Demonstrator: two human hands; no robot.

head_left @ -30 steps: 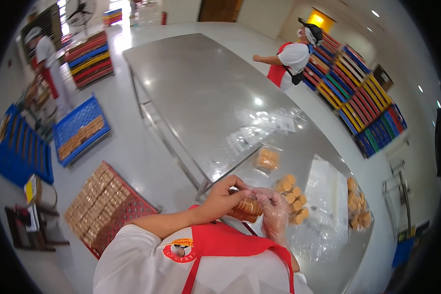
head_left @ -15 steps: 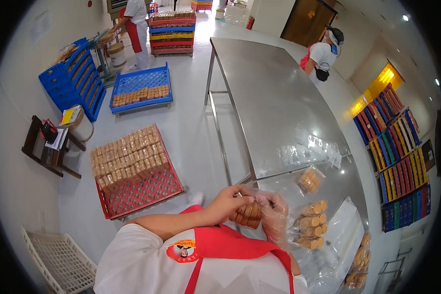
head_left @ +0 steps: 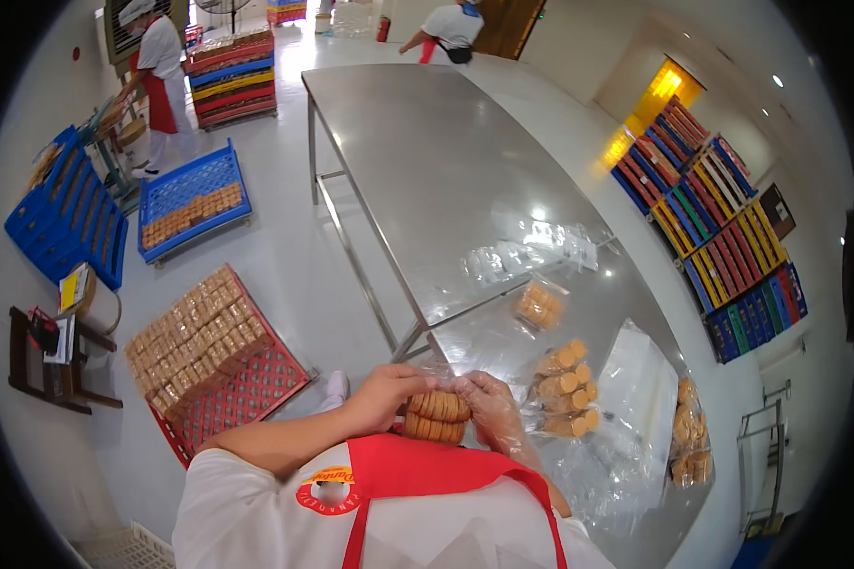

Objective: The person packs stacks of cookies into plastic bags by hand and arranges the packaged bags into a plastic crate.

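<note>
- Both the left hand (head_left: 384,394), which is bare, and the right hand (head_left: 491,410), which is covered by a clear glove, have been drawn slightly apart since the earlier frame, where their fingertips were joined above the pack.
- By the left hand, clear film at the top of the biscuit pack (head_left: 436,417) is pinched between thumb and fingers; by the right hand, the film on its upper right side seems to be pinched too, but the exact contact is too small to be told.
- The biscuit pack is held between the hands, in front of the red apron (head_left: 427,463), near the tabletop (head_left: 399,171); its two rows are less covered by fingers now. From this, it is judged that only the film is being handled, while the biscuits are left hanging below.
- Beyond the right hand, a group of biscuit packs (head_left: 567,391) is left lying, with clear bags (head_left: 640,379) just beside it; a single pack (head_left: 541,305) is placed farther forward.
- On the floor at the left, a red crate (head_left: 247,394) is seen, partly filled with wrapped packs.
- Farthest away, a co-worker (head_left: 454,28) is now seen past the far end, instead of beside the tabletop's right edge.
</note>
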